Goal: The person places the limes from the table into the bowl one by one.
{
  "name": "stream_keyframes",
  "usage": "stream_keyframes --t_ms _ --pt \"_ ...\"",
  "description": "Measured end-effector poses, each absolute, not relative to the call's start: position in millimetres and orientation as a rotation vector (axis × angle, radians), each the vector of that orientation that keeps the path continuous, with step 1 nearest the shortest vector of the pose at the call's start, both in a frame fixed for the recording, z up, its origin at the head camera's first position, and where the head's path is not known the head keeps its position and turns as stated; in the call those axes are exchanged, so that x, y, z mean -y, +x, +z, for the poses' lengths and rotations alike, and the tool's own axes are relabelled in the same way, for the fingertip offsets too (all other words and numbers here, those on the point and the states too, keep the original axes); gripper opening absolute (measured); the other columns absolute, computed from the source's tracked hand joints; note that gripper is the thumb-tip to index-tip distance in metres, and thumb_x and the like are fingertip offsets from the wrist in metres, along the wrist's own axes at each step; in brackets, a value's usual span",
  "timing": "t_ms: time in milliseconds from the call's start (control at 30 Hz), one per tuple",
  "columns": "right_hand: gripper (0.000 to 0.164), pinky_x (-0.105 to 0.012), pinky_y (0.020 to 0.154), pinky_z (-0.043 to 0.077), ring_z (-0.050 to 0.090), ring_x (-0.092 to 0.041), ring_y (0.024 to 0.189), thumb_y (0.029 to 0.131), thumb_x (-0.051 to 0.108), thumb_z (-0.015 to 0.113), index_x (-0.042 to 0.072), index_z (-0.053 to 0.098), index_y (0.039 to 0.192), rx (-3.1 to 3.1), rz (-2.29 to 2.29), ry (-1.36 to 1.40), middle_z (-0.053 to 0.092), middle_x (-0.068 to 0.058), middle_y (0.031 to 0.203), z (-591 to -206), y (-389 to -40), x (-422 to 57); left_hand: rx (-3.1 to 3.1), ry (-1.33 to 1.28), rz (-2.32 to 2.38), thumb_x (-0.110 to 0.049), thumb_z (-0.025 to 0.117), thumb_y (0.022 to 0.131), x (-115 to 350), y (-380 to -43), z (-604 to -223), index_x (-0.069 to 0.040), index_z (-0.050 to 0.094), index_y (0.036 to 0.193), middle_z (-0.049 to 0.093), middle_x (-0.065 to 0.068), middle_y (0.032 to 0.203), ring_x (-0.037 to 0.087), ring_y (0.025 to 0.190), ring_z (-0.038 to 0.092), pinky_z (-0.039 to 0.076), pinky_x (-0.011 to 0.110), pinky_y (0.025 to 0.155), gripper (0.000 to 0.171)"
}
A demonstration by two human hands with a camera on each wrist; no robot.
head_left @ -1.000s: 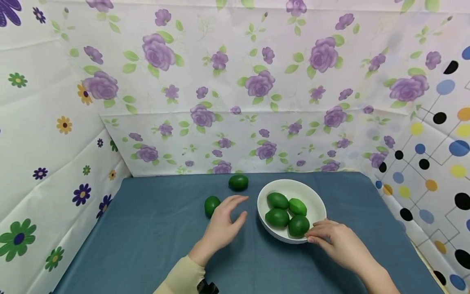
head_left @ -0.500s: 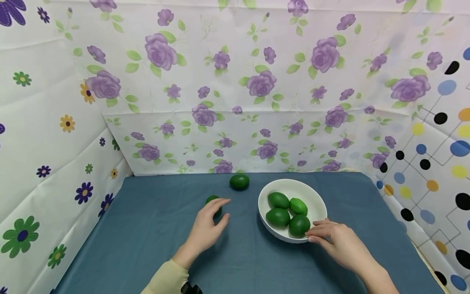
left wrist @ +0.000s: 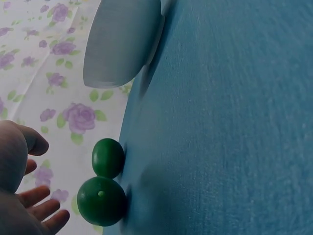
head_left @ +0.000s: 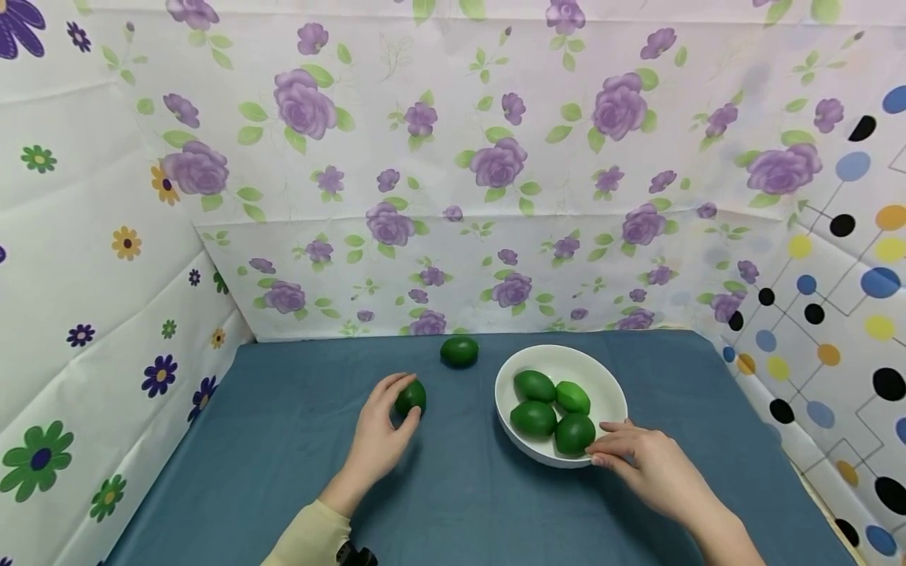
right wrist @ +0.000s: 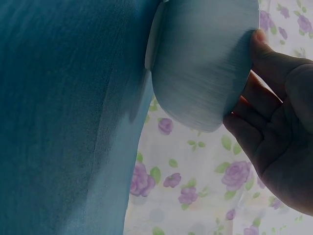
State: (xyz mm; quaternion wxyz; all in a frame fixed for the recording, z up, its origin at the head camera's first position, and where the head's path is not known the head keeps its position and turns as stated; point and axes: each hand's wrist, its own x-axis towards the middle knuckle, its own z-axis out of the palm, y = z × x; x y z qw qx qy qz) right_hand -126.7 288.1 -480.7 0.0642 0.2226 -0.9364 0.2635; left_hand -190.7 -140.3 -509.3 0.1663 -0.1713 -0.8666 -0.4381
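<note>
My left hand (head_left: 377,434) reaches around a dark green, lime-like fruit (head_left: 410,398) on the left of the table. Its fingers are spread behind the fruit and the thumb is in front. In the left wrist view a gap separates the hand (left wrist: 19,181) from the nearer fruit (left wrist: 101,201). A second dark green fruit (head_left: 459,351) lies farther back. My right hand (head_left: 654,472) pinches the near right rim of a white bowl (head_left: 604,385), thumb on the rim and fingers against the outer wall (right wrist: 200,68). Several green fruits (head_left: 534,419) sit in the bowl, one brighter (head_left: 572,398).
A blue cloth (head_left: 311,393) covers the table. Flowered sheeting (head_left: 425,181) hangs behind it, with a daisy-patterned sheet (head_left: 92,236) on the left and a dotted one (head_left: 842,314) on the right.
My left hand has moved left from beside the bowl, passing in front of the left fruit and coming around it. The right hand stays at the bowl's rim.
</note>
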Motion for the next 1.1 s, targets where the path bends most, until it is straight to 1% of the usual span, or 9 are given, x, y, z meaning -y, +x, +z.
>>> stream_keyframes --t_ms 133,233,333,467,567,767,900,1100 --pt "0.020 -0.062 0.108 0.048 0.068 -0.028 0.129 0.093 0.019 0.084 0.033 0.086 0.107 2.823 0.800 0.669 0.079 0.014 0.114 -481 -127 -287 2.478 -0.406 -1.292 -0.006 0.074 0.102 144 -193 -512 -0.008 0.054 0.157 0.043 0.020 0.161 0.043 0.146 0.046 0.045 0.066 0.110 0.059" --pt "0.020 -0.061 0.110 0.047 0.068 -0.027 0.129 0.093 0.018 0.084 0.033 0.086 0.106 2.818 0.803 0.667 0.079 0.015 0.114 -481 -127 -287 2.497 -0.347 -1.333 -0.008 0.074 0.102 147 -196 -514 -0.007 0.050 0.159 0.038 0.021 0.164 0.045 0.149 0.041 0.041 0.069 0.112 0.062" --pt "0.020 -0.061 0.109 0.048 0.068 -0.027 0.129 0.093 0.019 0.085 0.033 0.086 0.106 2.815 0.798 0.666 0.079 0.015 0.114 -481 -128 -286 2.538 -0.294 -1.356 -0.011 0.075 0.102 149 -199 -515 -0.007 0.047 0.161 0.035 0.024 0.165 0.047 0.149 0.040 0.040 0.069 0.113 0.066" --pt "0.020 -0.061 0.106 0.051 0.068 -0.028 0.128 0.093 0.019 0.084 0.034 0.086 0.106 2.816 0.792 0.660 0.079 0.014 0.115 -481 -127 -287 2.623 -0.235 -1.368 -0.015 0.075 0.102 150 -205 -517 -0.006 0.041 0.164 0.031 0.028 0.166 0.049 0.147 0.041 0.041 0.069 0.112 0.072" --pt "0.020 -0.060 0.106 0.051 0.068 -0.029 0.128 0.093 0.019 0.084 0.034 0.086 0.106 2.820 0.794 0.652 0.079 0.013 0.115 -480 -127 -287 2.666 -0.203 -1.387 -0.018 0.076 0.101 149 -209 -519 -0.006 0.038 0.166 0.030 0.028 0.167 0.050 0.148 0.040 0.041 0.069 0.111 0.076" --pt "0.020 -0.061 0.107 0.050 0.068 -0.029 0.128 0.093 0.019 0.084 0.034 0.086 0.106 2.832 0.805 0.642 0.079 0.013 0.115 -480 -126 -286 2.699 -0.160 -1.416 -0.021 0.078 0.101 147 -215 -523 -0.006 0.034 0.167 0.029 0.027 0.169 0.050 0.152 0.035 0.037 0.070 0.116 0.081" --pt "0.021 -0.061 0.109 0.049 0.068 -0.029 0.129 0.093 0.018 0.084 0.035 0.085 0.106 2.837 0.810 0.642 0.079 0.014 0.115 -480 -126 -286 2.704 -0.156 -1.410 -0.021 0.079 0.100 145 -218 -526 -0.005 0.034 0.167 0.029 0.028 0.168 0.051 0.150 0.037 0.038 0.069 0.114 0.082" --pt "0.020 -0.061 0.109 0.049 0.067 -0.029 0.129 0.093 0.019 0.084 0.034 0.086 0.106 2.838 0.826 0.636 0.079 0.015 0.114 -480 -126 -286 2.699 -0.134 -1.404 -0.020 0.080 0.099 140 -223 -531 -0.004 0.036 0.166 0.033 0.029 0.165 0.051 0.142 0.046 0.044 0.068 0.108 0.082"
